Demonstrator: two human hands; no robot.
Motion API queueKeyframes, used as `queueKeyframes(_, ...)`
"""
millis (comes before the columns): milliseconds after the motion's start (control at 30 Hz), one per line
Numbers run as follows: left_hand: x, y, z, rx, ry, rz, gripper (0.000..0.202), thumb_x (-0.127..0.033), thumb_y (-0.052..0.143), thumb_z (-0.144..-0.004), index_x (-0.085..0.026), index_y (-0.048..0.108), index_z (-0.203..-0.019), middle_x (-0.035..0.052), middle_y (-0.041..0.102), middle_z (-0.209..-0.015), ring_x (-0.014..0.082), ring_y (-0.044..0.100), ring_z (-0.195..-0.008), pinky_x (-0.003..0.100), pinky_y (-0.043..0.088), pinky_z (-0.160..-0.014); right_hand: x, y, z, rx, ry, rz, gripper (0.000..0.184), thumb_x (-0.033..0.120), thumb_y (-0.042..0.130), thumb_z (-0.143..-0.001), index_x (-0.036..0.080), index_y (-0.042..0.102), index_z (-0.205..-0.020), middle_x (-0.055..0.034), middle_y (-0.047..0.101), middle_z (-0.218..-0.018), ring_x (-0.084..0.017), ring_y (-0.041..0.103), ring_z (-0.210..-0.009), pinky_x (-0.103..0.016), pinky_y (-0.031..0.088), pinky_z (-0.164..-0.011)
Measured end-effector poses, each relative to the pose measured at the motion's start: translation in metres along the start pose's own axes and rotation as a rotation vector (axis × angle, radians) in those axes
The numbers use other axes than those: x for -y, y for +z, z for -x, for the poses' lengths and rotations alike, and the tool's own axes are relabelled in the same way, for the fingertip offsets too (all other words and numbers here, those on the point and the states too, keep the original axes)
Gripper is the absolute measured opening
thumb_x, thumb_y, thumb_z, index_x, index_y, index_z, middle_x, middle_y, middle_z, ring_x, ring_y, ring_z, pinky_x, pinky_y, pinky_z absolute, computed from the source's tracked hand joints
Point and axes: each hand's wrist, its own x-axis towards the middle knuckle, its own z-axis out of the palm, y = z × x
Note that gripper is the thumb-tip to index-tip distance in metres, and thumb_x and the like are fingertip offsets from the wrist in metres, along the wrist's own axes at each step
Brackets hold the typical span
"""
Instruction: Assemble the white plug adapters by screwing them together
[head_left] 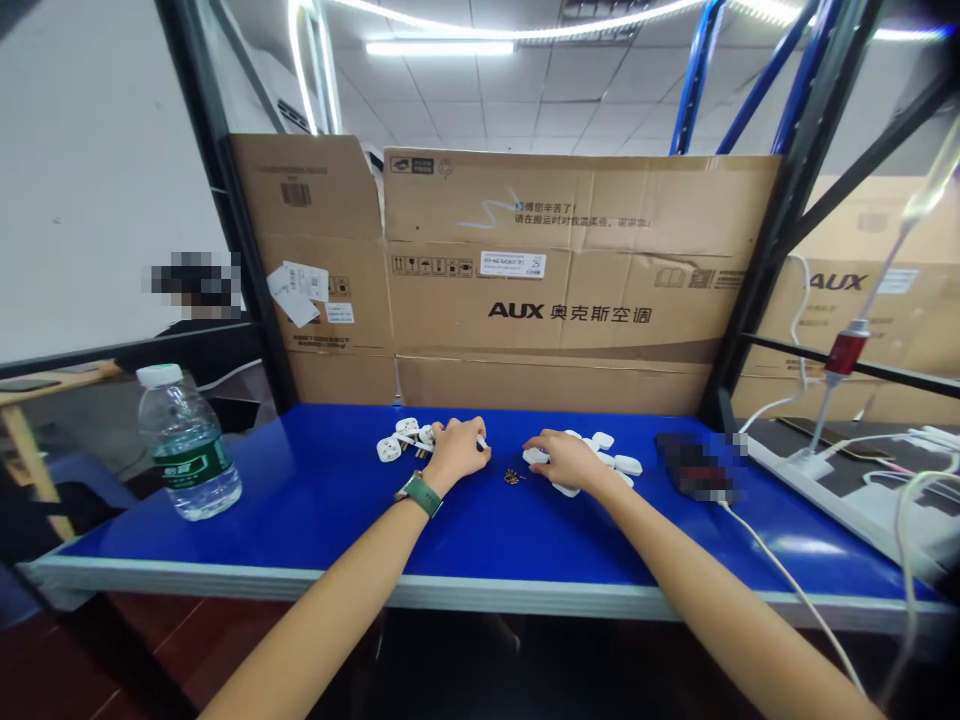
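My left hand, with a green watch on its wrist, rests on the blue table with its fingers curled around a small white plug part. More white plug parts lie just left of it. My right hand lies palm down with its fingers pinched on a white plug piece. Behind that hand sits a cluster of several white plug pieces. A few small brass screws lie on the table between my hands.
A water bottle stands at the table's left. Flattened cardboard boxes wall off the back. A dark object with a white cable lies right of my hands. A white power strip and a hanging red tool are far right.
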Motion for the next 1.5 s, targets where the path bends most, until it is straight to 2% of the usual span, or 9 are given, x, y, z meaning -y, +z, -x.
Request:
queueKeyframes(200, 0.008, -0.001, 0.000, -0.040, -0.090, -0.060, 0.019, -0.027, 0.065, -0.082, -0.024, 0.067, -0.100, 0.0097, 0.077, -0.107, 0.0391, 0.060, -0.112, 0.055, 0.034, -0.096, 0.001, -0.006, 0.005, -0.005, -0.021, 0.030, 0.044, 0.046, 0.062, -0.096, 0.021, 0.071, -0.131, -0.0133, 0.068, -0.127, -0.029, 0.069, -0.106, -0.035, 0.049, -0.091)
queueKeyframes(333, 0.013, 0.000, 0.000, -0.047, -0.091, -0.068, 0.015, -0.024, 0.063, -0.083, -0.021, 0.065, -0.097, 0.0123, 0.075, -0.107, 0.0393, 0.060, -0.111, 0.054, 0.036, -0.094, 0.015, -0.004, 0.008, -0.042, 0.024, 0.133, 0.039, 0.034, 0.041, -0.106, 0.023, 0.067, -0.132, -0.0167, 0.061, -0.134, -0.025, 0.071, -0.088, -0.036, 0.051, -0.080)
queueKeyframes(467, 0.014, -0.001, -0.001, -0.056, -0.098, -0.104, 0.014, -0.022, 0.060, -0.085, -0.020, 0.063, -0.098, 0.0134, 0.074, -0.105, 0.0369, 0.062, -0.109, 0.053, 0.038, -0.095, 0.025, 0.003, 0.007, 0.013, 0.018, 0.247, 0.036, 0.032, 0.038, -0.106, 0.020, 0.065, -0.128, -0.0210, 0.055, -0.140, -0.026, 0.071, -0.084, -0.040, 0.052, -0.077)
queueKeyframes(667, 0.011, -0.004, 0.002, -0.050, -0.110, -0.191, 0.017, -0.018, 0.060, -0.084, -0.017, 0.063, -0.101, 0.0176, 0.071, -0.109, 0.0384, 0.059, -0.112, 0.060, 0.037, -0.098, 0.003, 0.003, 0.003, 0.051, 0.068, 0.339, 0.032, 0.026, 0.038, -0.106, 0.019, 0.065, -0.121, -0.0209, 0.058, -0.134, -0.026, 0.070, -0.085, -0.040, 0.055, -0.074)
queueKeyframes(800, 0.007, -0.003, 0.002, -0.103, 0.016, -0.130, 0.023, -0.016, 0.061, -0.083, -0.018, 0.063, -0.106, 0.0160, 0.068, -0.116, 0.0367, 0.057, -0.115, 0.062, 0.037, -0.103, -0.004, -0.001, 0.002, 0.009, 0.094, 0.334, 0.031, 0.014, 0.041, -0.101, 0.018, 0.065, -0.120, -0.0221, 0.058, -0.128, -0.027, 0.069, -0.085, -0.041, 0.055, -0.075)
queueKeyframes(1000, -0.004, 0.023, -0.009, -0.033, 0.395, 0.372, 0.023, -0.016, 0.048, -0.096, -0.021, 0.063, -0.113, 0.0106, 0.064, -0.121, 0.0243, 0.060, -0.118, 0.041, 0.047, -0.109, 0.015, -0.001, 0.001, -0.125, 0.034, 0.227, 0.058, -0.001, 0.048, -0.088, 0.015, 0.055, -0.143, -0.0235, 0.051, -0.139, -0.031, 0.063, -0.114, -0.039, 0.052, -0.094)
queueKeyframes(1100, -0.003, 0.043, -0.016, -0.024, 0.391, 0.500, 0.027, -0.019, 0.046, -0.099, -0.020, 0.062, -0.122, 0.0113, 0.062, -0.129, 0.0230, 0.059, -0.126, 0.042, 0.044, -0.116, 0.021, 0.002, -0.002, -0.136, 0.001, 0.077, 0.065, -0.001, 0.043, -0.090, 0.018, 0.048, -0.152, -0.0176, 0.057, -0.131, -0.024, 0.065, -0.108, -0.033, 0.051, -0.095)
queueKeyframes(1200, 0.003, 0.056, -0.021, 0.014, 0.347, 0.493, 0.033, -0.022, 0.043, -0.102, -0.016, 0.061, -0.129, 0.0151, 0.060, -0.138, 0.0251, 0.056, -0.134, 0.045, 0.041, -0.121, 0.021, 0.006, -0.007, -0.121, -0.030, -0.016, 0.054, 0.006, 0.046, -0.094, 0.018, 0.058, -0.145, -0.0145, 0.063, -0.121, -0.023, 0.066, -0.106, -0.031, 0.049, -0.095)
queueKeyframes(1500, 0.013, 0.059, -0.018, 0.127, 0.360, 0.291, 0.041, -0.022, 0.044, -0.101, -0.018, 0.061, -0.139, 0.0143, 0.055, -0.152, 0.0278, 0.049, -0.144, 0.047, 0.036, -0.124, 0.000, 0.009, -0.006, -0.066, 0.048, 0.204, 0.033, 0.017, 0.053, -0.097, 0.019, 0.072, -0.124, -0.0182, 0.063, -0.121, -0.033, 0.056, -0.113, -0.043, 0.047, -0.095)
